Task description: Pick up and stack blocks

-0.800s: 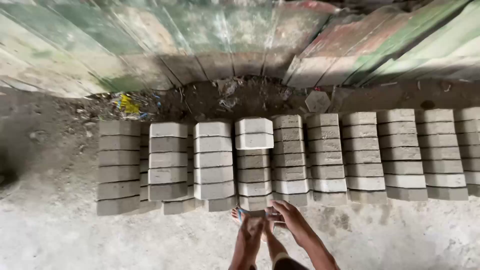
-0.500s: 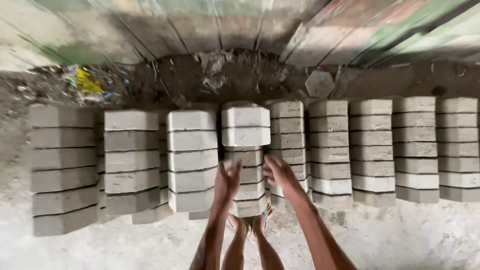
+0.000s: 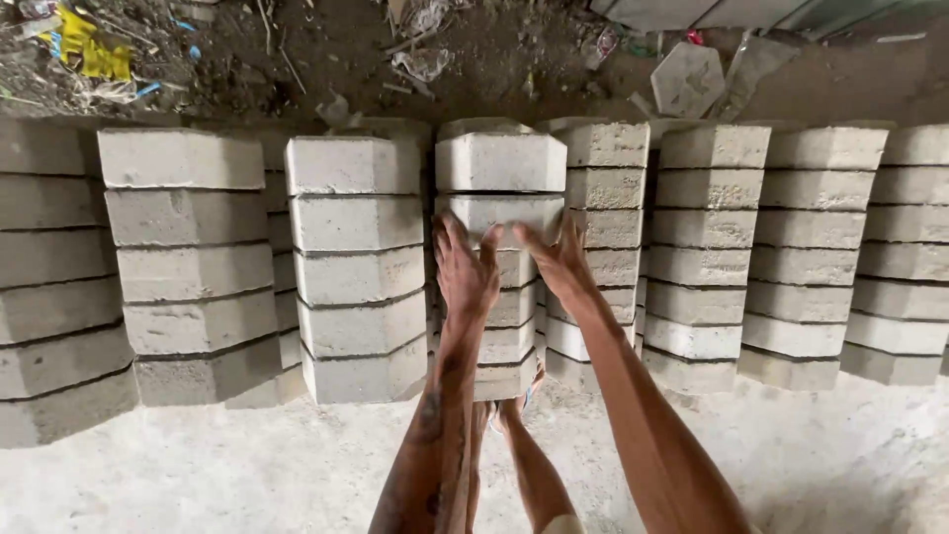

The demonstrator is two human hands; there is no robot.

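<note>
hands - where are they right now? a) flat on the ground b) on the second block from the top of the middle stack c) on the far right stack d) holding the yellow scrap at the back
b: the left hand and right hand both press against the second block down in the middle stack.

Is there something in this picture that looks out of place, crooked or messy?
Mostly the stacks are tidy. The centre stack rises above its neighbours, and both hands, left hand and right hand, rest on its second block. Behind the row, yellow litter and a loose hexagonal block lie scattered on the dirt.
</note>
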